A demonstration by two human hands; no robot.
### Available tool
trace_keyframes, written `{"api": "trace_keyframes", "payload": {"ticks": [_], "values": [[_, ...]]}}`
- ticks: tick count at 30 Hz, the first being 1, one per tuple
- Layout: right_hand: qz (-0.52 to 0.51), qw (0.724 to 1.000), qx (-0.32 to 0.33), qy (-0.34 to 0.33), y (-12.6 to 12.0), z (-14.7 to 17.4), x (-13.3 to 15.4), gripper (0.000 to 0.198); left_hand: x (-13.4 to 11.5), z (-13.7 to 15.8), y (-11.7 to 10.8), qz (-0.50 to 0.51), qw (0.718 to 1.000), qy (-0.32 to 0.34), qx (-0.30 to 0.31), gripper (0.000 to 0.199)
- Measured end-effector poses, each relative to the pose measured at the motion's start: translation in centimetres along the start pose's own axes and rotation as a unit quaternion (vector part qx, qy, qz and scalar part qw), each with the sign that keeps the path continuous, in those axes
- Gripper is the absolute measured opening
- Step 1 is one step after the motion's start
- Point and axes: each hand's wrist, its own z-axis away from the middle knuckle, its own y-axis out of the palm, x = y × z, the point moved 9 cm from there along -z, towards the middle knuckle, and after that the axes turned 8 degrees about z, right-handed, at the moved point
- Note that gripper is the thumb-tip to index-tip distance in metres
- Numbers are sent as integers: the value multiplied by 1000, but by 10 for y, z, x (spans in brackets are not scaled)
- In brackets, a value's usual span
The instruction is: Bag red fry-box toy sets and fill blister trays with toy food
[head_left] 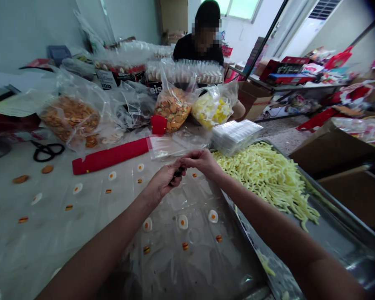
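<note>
Closed around some small dark pieces [176, 174], my left hand [164, 180] is above the middle of the table. My right hand [201, 161] meets it there, thumb and fingers pinched at the left fingertips; what they hold, if anything, is hidden. Below both hands lie clear plastic bags or sheets [165, 266] in rows. On them sit small white-and-orange fried-egg shapes [183, 221] and tiny burger-like pieces [185, 246], roughly in pairs. One more such piece [194, 175] shows just under my right wrist.
A metal tray [334, 241] of pale yellow strips [262, 175] stands at the right, with stacked clear packs [236, 133] on its far edge. Behind are a red strip [112, 156], black scissors [48, 151] and filled bags [173, 106]. A person [198, 50] sits opposite.
</note>
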Motion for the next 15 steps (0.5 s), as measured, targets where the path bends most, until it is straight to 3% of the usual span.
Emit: {"api": "trace_keyframes", "payload": {"ticks": [5,8,11,15], "values": [[53,996,-61,43,-60,-13,-16,24,-5,-22,19,19,999,-32,-6,24],[162,978,-122,53,-94,-5,-33,17,-10,-23,7,-12,997,-56,-55,16],[315,940,-131,15,-92,2,-42,12,-19,-16,-16,-58,992,-50,-97,10],[431,897,-93,-34,-61,-4,-48,12,-25,-4,-33,-44,994,-41,-97,20]]}}
